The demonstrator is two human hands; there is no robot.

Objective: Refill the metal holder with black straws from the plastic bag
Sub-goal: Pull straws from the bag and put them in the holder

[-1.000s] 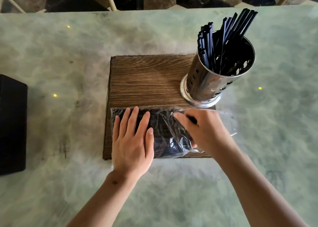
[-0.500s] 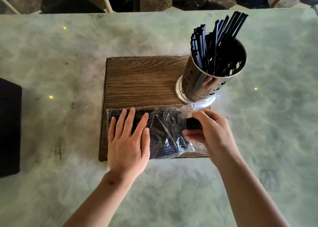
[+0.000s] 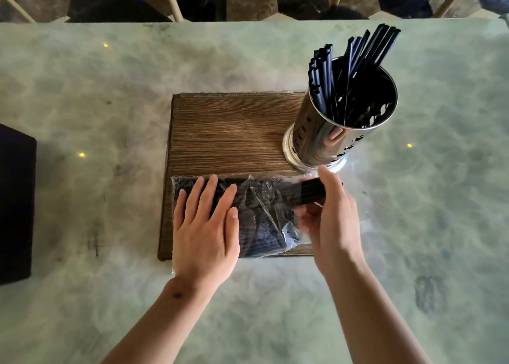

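A clear plastic bag (image 3: 264,220) full of black straws lies along the near edge of a wooden board (image 3: 228,132). My left hand (image 3: 205,231) presses flat on the bag's left half. My right hand (image 3: 330,220) grips a bundle of black straws (image 3: 305,192) that sticks partway out of the bag's right end. A perforated metal holder (image 3: 316,137) stands upright on the board's far right corner, just beyond my right hand, with several black straws (image 3: 355,60) leaning in it.
The board sits on a pale green marble table (image 3: 440,198). A black box (image 3: 15,206) lies at the left edge. Chair legs and a dark tiled floor show past the table's far edge.
My right hand has drawn a bundle of straws to the right, out of the bag's open end. My left hand has stayed pressed on the bag.
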